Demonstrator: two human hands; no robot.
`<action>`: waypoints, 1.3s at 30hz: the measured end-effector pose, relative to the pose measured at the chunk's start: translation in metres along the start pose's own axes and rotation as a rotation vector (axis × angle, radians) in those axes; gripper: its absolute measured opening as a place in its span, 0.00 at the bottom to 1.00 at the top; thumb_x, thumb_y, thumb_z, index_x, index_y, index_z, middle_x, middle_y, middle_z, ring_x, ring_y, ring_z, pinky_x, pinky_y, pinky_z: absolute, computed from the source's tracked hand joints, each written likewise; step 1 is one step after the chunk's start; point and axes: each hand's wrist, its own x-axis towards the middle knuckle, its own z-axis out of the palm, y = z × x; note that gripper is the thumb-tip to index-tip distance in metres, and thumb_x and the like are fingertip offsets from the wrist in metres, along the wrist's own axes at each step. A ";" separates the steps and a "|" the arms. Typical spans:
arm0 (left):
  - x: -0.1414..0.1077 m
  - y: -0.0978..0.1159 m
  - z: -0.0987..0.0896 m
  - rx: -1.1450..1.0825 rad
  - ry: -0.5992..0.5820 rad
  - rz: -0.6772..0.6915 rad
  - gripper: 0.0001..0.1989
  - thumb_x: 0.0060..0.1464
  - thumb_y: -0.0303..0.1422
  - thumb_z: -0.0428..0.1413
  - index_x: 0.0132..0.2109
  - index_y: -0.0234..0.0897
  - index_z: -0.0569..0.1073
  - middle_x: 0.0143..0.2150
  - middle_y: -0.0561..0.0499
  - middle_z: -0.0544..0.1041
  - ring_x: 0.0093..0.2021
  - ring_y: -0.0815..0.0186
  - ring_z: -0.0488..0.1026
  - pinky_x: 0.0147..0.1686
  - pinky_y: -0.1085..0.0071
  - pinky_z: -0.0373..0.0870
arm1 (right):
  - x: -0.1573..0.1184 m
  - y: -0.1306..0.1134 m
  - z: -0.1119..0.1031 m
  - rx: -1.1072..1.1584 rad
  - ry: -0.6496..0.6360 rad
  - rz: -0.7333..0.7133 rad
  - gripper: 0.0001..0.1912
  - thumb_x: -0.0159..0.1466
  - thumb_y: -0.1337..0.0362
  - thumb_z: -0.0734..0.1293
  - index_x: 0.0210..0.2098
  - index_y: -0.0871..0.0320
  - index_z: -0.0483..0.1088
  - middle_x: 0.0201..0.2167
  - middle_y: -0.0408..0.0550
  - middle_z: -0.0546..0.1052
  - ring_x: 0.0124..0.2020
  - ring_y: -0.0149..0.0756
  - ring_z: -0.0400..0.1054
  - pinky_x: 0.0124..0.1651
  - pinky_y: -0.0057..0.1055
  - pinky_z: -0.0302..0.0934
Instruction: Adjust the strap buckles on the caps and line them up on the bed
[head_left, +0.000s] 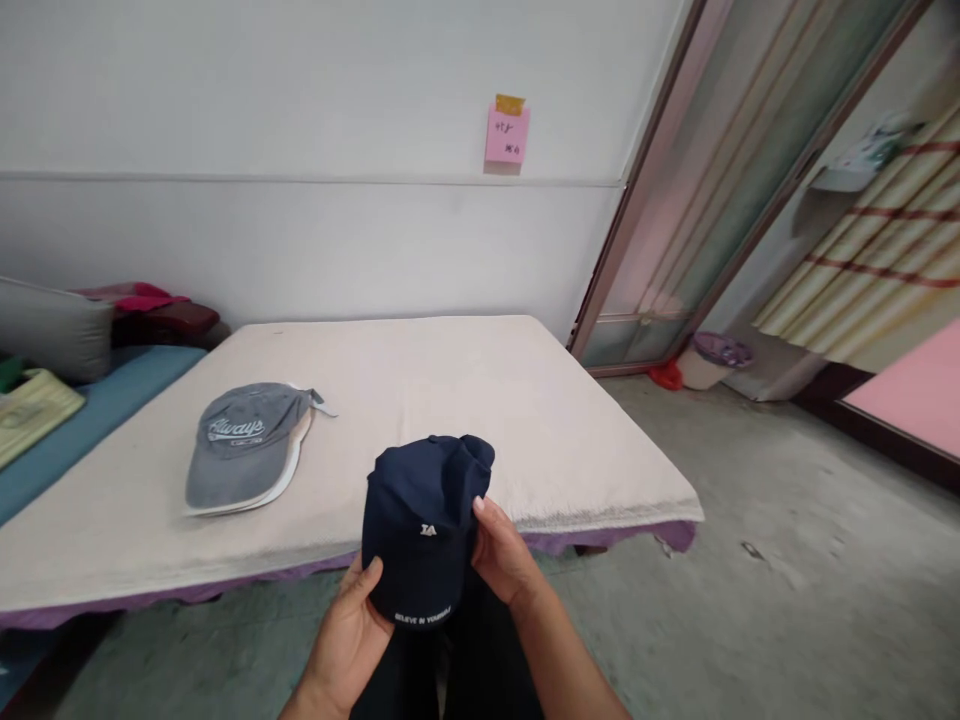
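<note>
Grip on both sides is closed around a navy cap [420, 555], held up at the near edge of the bed [465, 380], in front of the person's dark-trousered legs [487, 660]. Left hand [352, 625] pinches the brim by its left edge, thumb on top and the other fingers mostly hidden behind it; that seems to be because the brim is the stiff part and steadies the whole cap. Right hand [504, 555] holds the opposite side, its thumb against the fabric where crown meets brim, probably since the soft crown, dented and folded toward the upper right, would sag without support there. Brim down and front outward, the cap shows its small white emblem and the lettering along the brim's edge.

Toward the left edge of the bed, well apart from the hands, a grey cap [247, 440] rests with its brim facing the near edge and a strap sticking out toward the right. A pale rim shows beneath it, likely a second cap; matching brim directions would let the two nest neatly.
</note>
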 end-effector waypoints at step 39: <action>-0.043 0.038 0.049 0.844 0.113 0.220 0.09 0.48 0.34 0.61 0.38 0.35 0.79 0.31 0.50 0.80 0.34 0.60 0.74 0.39 0.67 0.69 | -0.052 -0.042 -0.014 -1.039 -0.291 -0.069 0.22 0.51 0.76 0.62 0.44 0.56 0.74 0.45 0.49 0.75 0.48 0.45 0.65 0.55 0.39 0.56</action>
